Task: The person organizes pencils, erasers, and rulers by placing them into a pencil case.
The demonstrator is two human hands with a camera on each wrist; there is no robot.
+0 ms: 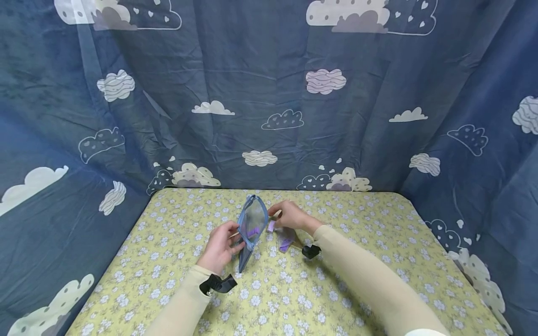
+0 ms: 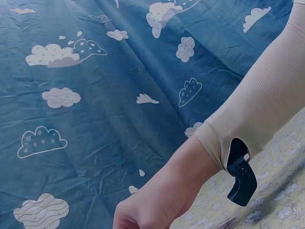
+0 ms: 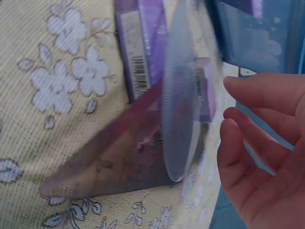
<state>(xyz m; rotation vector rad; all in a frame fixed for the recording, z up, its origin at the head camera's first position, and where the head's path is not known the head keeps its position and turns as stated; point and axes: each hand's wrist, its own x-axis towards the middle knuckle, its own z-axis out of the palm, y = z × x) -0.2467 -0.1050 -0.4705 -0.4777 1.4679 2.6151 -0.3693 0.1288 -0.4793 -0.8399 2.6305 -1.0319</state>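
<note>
In the head view my left hand (image 1: 220, 247) grips the near left edge of a blue zip pouch (image 1: 264, 207). The pouch stands tilted and gapes at its zip, with a purple item (image 1: 253, 232) visible inside. My right hand (image 1: 292, 217) hovers just right of it, thumb and fingers apart and holding nothing in the right wrist view. Beside those fingers are a small purple-and-white box (image 3: 205, 90), a clear curved plastic piece like a protractor (image 3: 178, 124), a translucent triangular set square (image 3: 105, 167) and a longer purple box with a barcode (image 3: 136, 57).
A yellow floral cloth (image 1: 168, 275) covers the table. Dark blue curtains (image 1: 260, 60) with cloud prints hang behind it and along both sides. In the left wrist view mostly curtain (image 2: 109, 157) and the left sleeve (image 2: 267, 90) show.
</note>
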